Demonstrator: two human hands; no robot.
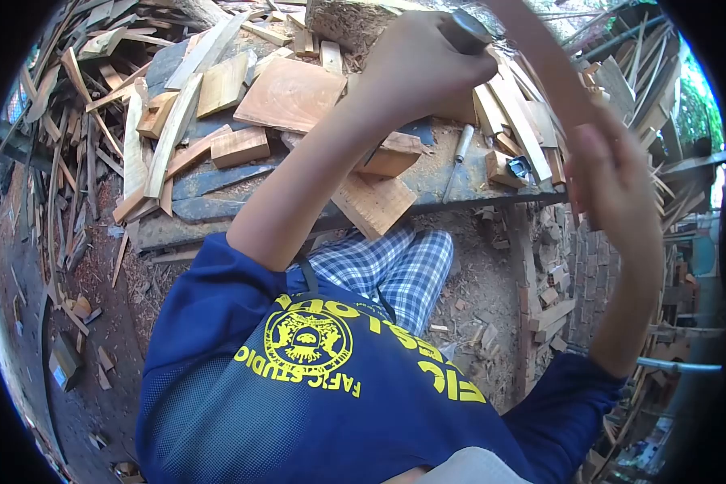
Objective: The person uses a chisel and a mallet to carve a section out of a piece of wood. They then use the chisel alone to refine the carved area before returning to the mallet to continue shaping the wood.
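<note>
Shirt [298,427] | left grip [423,68] clamps dark cylinder [469,29] | right grip [613,177] clamps bar [550,60] slanting up-left

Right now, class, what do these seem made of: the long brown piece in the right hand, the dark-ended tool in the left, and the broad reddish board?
Long brown piece: probably smooth wood, by its reddish-brown colour; blur hides any grain.
Dark-ended tool: the end is perhaps metal, by its slight shine.
Broad reddish board: apparently bare wood, matt, with faint grain.
</note>
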